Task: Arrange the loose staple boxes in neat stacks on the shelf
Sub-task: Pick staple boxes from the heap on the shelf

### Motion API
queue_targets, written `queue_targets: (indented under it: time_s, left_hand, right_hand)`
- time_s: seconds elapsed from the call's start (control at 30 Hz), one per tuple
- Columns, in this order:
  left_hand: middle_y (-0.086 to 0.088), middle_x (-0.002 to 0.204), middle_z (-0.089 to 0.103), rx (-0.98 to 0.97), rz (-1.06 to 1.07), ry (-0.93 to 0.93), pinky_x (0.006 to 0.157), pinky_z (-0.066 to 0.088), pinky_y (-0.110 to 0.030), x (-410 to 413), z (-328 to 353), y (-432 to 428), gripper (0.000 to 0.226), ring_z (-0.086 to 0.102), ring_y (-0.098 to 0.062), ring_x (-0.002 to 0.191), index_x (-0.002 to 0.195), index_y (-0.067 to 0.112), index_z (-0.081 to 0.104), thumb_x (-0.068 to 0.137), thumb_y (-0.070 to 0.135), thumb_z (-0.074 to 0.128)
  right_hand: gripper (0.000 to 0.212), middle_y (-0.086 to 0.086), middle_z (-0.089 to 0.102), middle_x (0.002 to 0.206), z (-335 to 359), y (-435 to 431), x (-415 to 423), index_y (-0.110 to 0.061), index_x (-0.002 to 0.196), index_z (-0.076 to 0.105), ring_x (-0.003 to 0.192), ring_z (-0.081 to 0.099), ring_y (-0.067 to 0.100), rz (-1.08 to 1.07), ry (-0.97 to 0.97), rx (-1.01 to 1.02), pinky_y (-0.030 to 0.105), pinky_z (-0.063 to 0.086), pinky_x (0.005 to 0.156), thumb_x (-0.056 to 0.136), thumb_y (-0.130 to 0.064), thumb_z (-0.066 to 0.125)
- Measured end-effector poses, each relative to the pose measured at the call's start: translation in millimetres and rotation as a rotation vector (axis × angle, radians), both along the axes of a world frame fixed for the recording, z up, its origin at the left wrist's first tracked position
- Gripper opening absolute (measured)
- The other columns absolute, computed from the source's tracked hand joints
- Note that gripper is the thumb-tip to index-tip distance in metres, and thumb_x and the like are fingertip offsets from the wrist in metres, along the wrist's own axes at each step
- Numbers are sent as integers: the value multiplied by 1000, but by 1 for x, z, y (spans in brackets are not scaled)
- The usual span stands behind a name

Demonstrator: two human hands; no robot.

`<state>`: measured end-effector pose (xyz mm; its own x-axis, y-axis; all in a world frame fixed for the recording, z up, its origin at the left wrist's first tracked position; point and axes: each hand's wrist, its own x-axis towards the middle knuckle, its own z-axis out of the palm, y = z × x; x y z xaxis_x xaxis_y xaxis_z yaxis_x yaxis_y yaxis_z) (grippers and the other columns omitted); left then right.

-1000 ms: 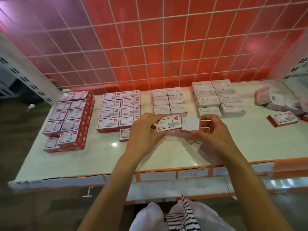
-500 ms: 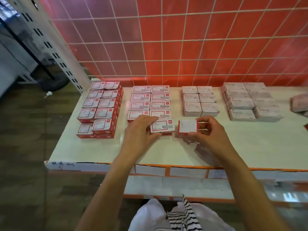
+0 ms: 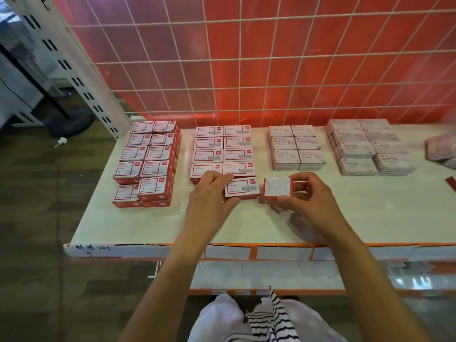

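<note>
- Left hand (image 3: 209, 193), fingers curled round the left end of a labelled box (image 3: 241, 187), holds it label-up at the near end of the two-column block (image 3: 223, 149) on the shelf (image 3: 148, 223).
- Its long axis runs left to right, as do the rows behind it. It lies just near of the block's right-hand column, so the coming move looks like a short push away from the person to close up the row.
- Whether this box already rests on the shelf cannot be told.
- Just right of it, with a narrow gap between, the right hand (image 3: 313, 196) pinches an upturned box (image 3: 277, 188) between thumb and fingers. Its plain white flaps face up, so it probably needs turning over before it joins a stack.
- The left hand is nearer the block. The right hand is nearer the pale stacks.
- At far left stand taller red stacks (image 3: 148, 161), their near end uneven.
- Right of the block sit paper clip boxes (image 3: 296, 150), then pale staples boxes (image 3: 370, 146), both well squared.
- Loose boxes (image 3: 441, 150) lie blurred at the right edge.
- A white wire grid (image 3: 246, 58) over a red panel closes the far side.
- Nothing stands between the hands and the block.
</note>
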<state>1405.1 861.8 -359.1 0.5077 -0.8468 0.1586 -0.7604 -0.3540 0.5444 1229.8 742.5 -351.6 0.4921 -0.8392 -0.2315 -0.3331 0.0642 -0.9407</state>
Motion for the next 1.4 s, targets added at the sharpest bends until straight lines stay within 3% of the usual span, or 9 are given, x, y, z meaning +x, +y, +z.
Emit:
queue_targets:
  time_s: [0.17,0.4,0.6,0.7,0.77,0.87,1.03,1.17,1.4]
  left_hand:
    - [-4,119,52,-24,31,-8,92,53,-35,3,-2,1,47,57,-20,106,122,14,60,80,26,76]
    - [-1,120,52,-11,30,-25,92,48,-27,4,-1,4,43,54,-16,112,123,15,59,84,28,72]
    - [1,122,56,-46,37,37,93,49,-26,9,4,8,42,57,-12,105,125,19,58,86,24,70]
    - [1,122,60,-112,49,187,81,46,-9,8,16,12,31,57,-9,100,125,17,59,95,21,56]
    - [4,123,62,-104,37,385,76,47,-5,7,23,13,32,59,-9,105,125,19,59,98,32,47]
    - [10,118,65,-79,-51,621,83,55,-20,5,31,13,42,62,-10,105,119,26,63,94,49,40]
    - [7,112,67,-122,-51,826,83,57,-30,7,35,18,27,66,-12,101,115,24,64,89,29,64]
    - [14,108,65,-204,-42,896,78,55,-19,12,35,27,40,66,0,99,117,22,59,81,13,73]
    - [19,107,65,-249,-56,848,79,53,-16,19,34,36,47,63,6,100,111,30,58,75,7,77]
  right_hand:
    - [45,-3,64,110,-1,2,2,-26,107,52,99,62,17,-2,-3,23,27,55,77,74,-13,79]
    - [46,-6,64,108,8,8,9,-23,110,50,97,62,14,-19,-29,37,18,52,68,74,-14,79]
    - [48,-4,66,106,18,13,12,-20,114,53,95,66,15,-23,-145,33,25,56,70,75,-4,75]
    - [55,-2,65,107,22,18,20,-24,115,54,94,66,13,21,-219,2,24,56,73,74,8,72]
    - [51,-1,67,107,22,24,28,-23,107,59,97,66,12,67,-261,-12,23,56,76,73,13,70]
    - [44,5,68,105,19,34,39,-15,99,59,104,65,17,128,-357,3,32,56,82,73,20,65]
    - [34,11,67,105,16,46,52,-10,98,58,102,65,23,145,-391,1,43,56,83,74,12,69]
    - [52,-8,65,112,17,48,55,-25,113,55,106,62,8,178,-339,16,31,55,87,76,9,69]
    - [48,-5,67,113,17,52,58,-23,118,57,104,65,14,214,-313,11,29,54,87,79,3,69]
